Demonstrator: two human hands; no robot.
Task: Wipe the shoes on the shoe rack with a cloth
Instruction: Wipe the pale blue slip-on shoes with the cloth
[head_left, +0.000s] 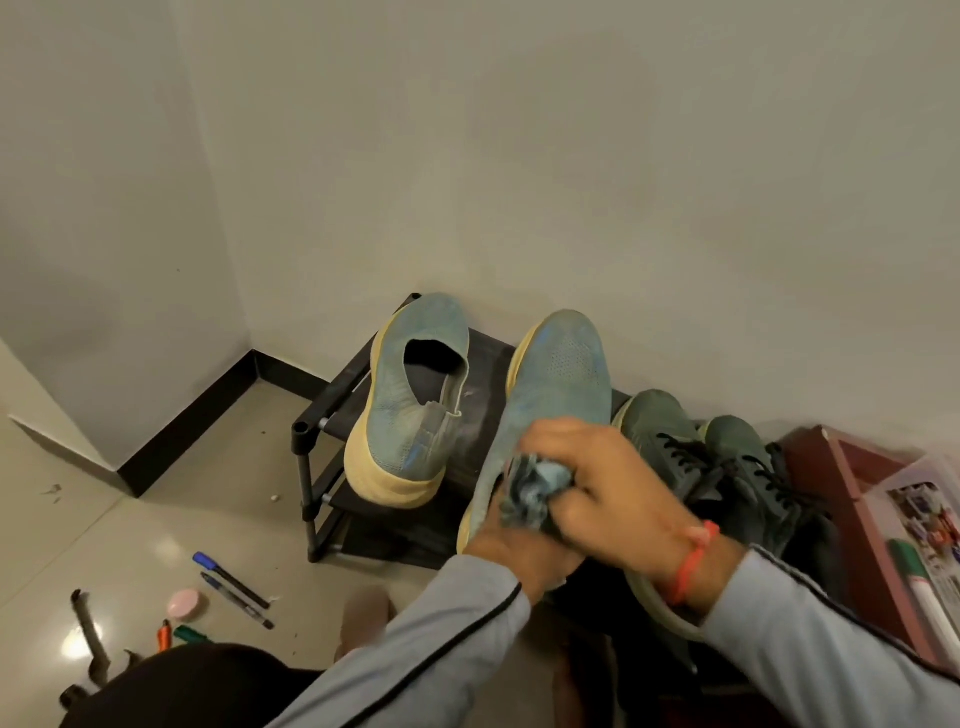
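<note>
2 hands work over a low black shoe rack (332, 415) that stands against a pale wall, seen from above. On the tiled floor at the near left lie several pens: 2 dark pens (234, 590) side by side, a small pink round object (184, 605) just beside them, then an orange marker (164, 635) and a green marker (189, 634). A dark tool (88, 629) lies further left; its kind is unclear.

On the left end of the rack's top shelf sits 1 blue-grey knit slip-on shoe (415, 395) with a thick yellow sole, heel toward the viewer, toe toward the wall. To its right, a matching blue-grey shoe (558, 374) is tilted, toe pointing far toward the wall. The left hand (519, 558), in a grey sleeve, grips this shoe near its heel end; its fingers are mostly hidden under the shoe and cloth. The right hand (602, 483), wearing a red-orange wrist thread (693, 561), has its fingers curled tightly round a bunched blue-grey cloth (535, 491), which is pressed against the shoe's upper near its opening.

Right of that, a pair of dark green lace-up sneakers (717, 457) sits on the rack, partly behind the right forearm. At the far right stands a dark red box (836, 478) beside a clear plastic container (930, 519) holding printed papers and a green-capped marker (914, 577).
</note>
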